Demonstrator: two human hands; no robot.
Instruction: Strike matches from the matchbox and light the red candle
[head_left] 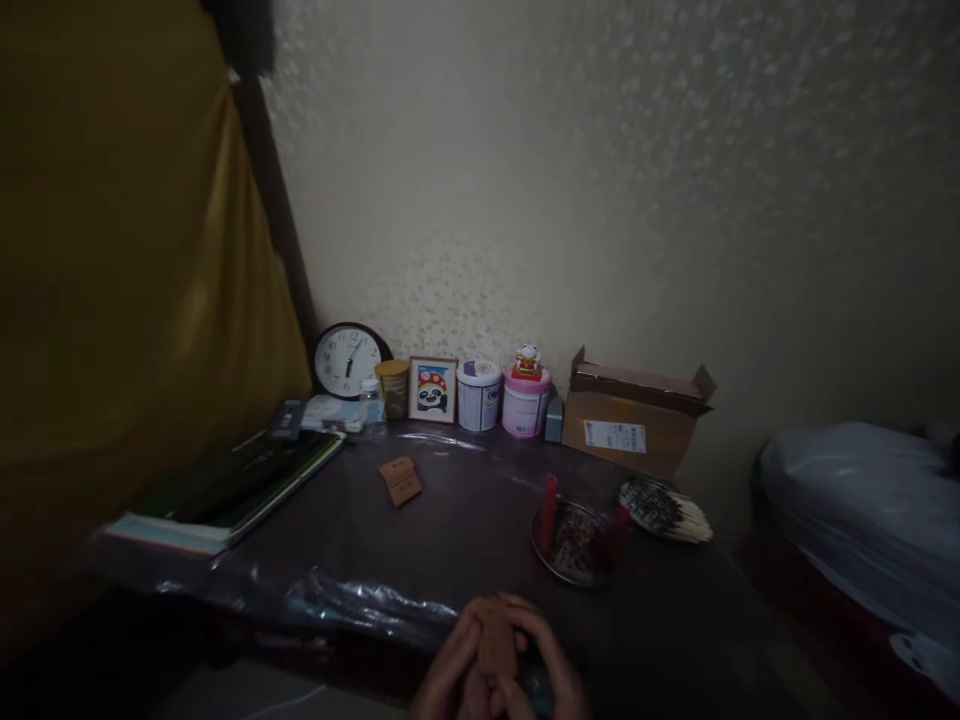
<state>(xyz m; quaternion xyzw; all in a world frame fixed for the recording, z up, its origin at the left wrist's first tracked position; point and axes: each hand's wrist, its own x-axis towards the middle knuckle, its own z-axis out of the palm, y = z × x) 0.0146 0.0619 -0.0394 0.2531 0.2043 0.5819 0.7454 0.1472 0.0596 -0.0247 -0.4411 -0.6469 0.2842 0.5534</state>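
Observation:
Both my hands meet at the bottom middle of the view, over the near edge of the dark table (465, 530). My left hand (448, 668) and my right hand (551, 665) have their fingers curled round a small brown card-like piece (496, 640), held upright between them. Two similar brown pieces (400, 481) lie flat on the table farther back. A round metal dish (571, 545) with red candles (548, 510) stands just beyond my right hand.
A bundle of sticks (667, 512) lies right of the dish. Along the wall stand a clock (347, 359), a framed panda picture (433, 389), jars (478, 394), a pink tin (525, 400) and a cardboard box (634, 415). Books (225, 490) lie left; a yellow curtain (112, 300) hangs beside them.

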